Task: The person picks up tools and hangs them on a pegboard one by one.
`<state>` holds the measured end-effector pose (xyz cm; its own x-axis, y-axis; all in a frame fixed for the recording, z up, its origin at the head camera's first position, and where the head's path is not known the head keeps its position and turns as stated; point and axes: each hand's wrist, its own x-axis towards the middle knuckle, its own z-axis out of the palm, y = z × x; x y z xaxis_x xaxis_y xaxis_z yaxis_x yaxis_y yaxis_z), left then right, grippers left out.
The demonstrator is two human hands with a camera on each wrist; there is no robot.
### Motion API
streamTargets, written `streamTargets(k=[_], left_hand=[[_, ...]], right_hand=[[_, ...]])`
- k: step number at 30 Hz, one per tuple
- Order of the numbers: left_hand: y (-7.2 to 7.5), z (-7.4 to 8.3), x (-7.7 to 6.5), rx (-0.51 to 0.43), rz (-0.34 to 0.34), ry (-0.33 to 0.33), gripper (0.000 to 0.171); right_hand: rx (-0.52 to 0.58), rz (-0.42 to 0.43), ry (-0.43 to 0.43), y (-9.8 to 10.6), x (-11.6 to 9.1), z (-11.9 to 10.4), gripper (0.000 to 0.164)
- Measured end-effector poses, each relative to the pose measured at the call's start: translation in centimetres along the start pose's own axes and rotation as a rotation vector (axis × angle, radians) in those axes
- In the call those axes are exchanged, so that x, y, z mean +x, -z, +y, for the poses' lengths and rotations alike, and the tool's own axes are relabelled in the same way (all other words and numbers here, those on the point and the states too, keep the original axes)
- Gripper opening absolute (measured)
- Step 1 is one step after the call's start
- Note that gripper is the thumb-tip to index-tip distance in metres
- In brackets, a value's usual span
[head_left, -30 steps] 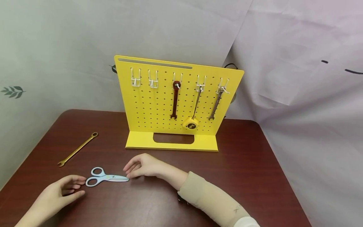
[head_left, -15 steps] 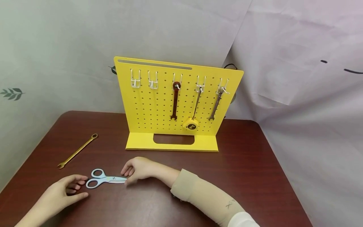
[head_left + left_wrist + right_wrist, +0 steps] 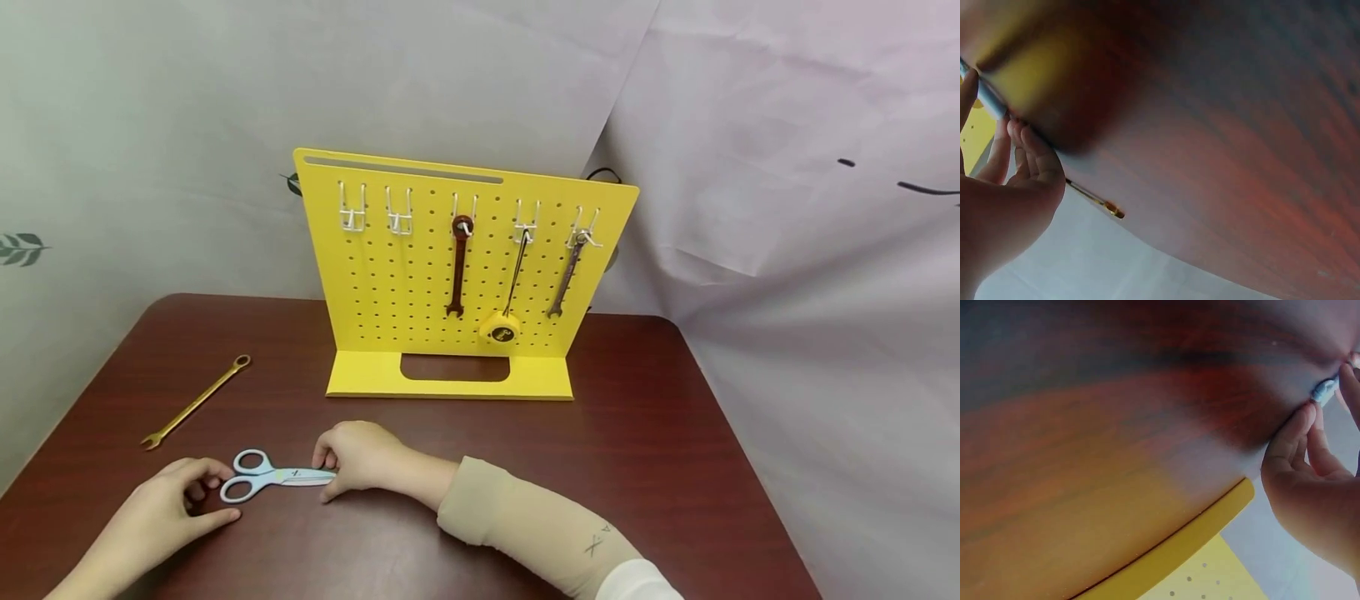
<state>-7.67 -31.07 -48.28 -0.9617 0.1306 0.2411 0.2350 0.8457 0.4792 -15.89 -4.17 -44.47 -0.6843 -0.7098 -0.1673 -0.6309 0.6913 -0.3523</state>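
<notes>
A pair of light blue scissors (image 3: 300, 477) lies flat on the table, handle loops to the left and blades to the right. Beside the loops is my left hand (image 3: 153, 517), its fingertips at the loops' left edge and its thumb held apart below. My right hand (image 3: 367, 454) is over the blade tip, fingers on the far side and thumb on the near side, which hides the very end. In the right wrist view the scissors (image 3: 1324, 390) show edge-on beyond the fingertips. A gold combination wrench (image 3: 197, 402) lies behind my left hand.
A yellow pegboard (image 3: 375, 283) stands behind on the dark red table (image 3: 637, 467). From its white hooks hang a dark red wrench (image 3: 458, 271), a yellow tape measure (image 3: 500, 327) and a silver wrench (image 3: 567, 279). Two hooks (image 3: 397, 222) at left hold nothing.
My right hand has moved left over the blade tip, its thumb now on the near side. My left hand has edged right towards the loops. The scissors have not visibly moved; the view shifted slightly.
</notes>
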Motion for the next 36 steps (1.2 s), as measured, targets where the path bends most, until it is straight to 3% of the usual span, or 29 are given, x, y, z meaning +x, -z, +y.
streamTargets(k=[5, 12, 16, 23, 31, 36], left_hand=[[-0.3, 0.5, 0.1, 0.021, 0.015, 0.019, 0.043], [-0.7, 0.9, 0.4, 0.009, 0.055, -0.033, 0.044], [-0.5, 1.5, 0.8, 0.025, 0.017, 0.015, 0.042], [-0.6, 1.6, 1.0, -0.019, -0.015, 0.083, 0.034], [-0.8, 1.5, 1.3, -0.055, -0.023, 0.054, 0.030], [-0.1, 1.5, 1.9, -0.067, -0.012, 0.044, 0.027]], right_hand=[[-0.075, 0.025, -0.009, -0.1, -0.1, -0.3, 0.026], [-0.100, 0.034, -0.030, -0.1, -0.1, -0.5, 0.018], [-0.077, 0.035, -0.049, -0.1, 0.0, -0.5, 0.018], [0.042, 0.018, -0.082, 0.1, 0.3, -0.3, 0.020], [0.259, -0.059, -0.097, 0.5, 0.1, 0.3, 0.017], [0.423, -0.076, -0.114, 0.8, 0.3, 0.8, 0.014]])
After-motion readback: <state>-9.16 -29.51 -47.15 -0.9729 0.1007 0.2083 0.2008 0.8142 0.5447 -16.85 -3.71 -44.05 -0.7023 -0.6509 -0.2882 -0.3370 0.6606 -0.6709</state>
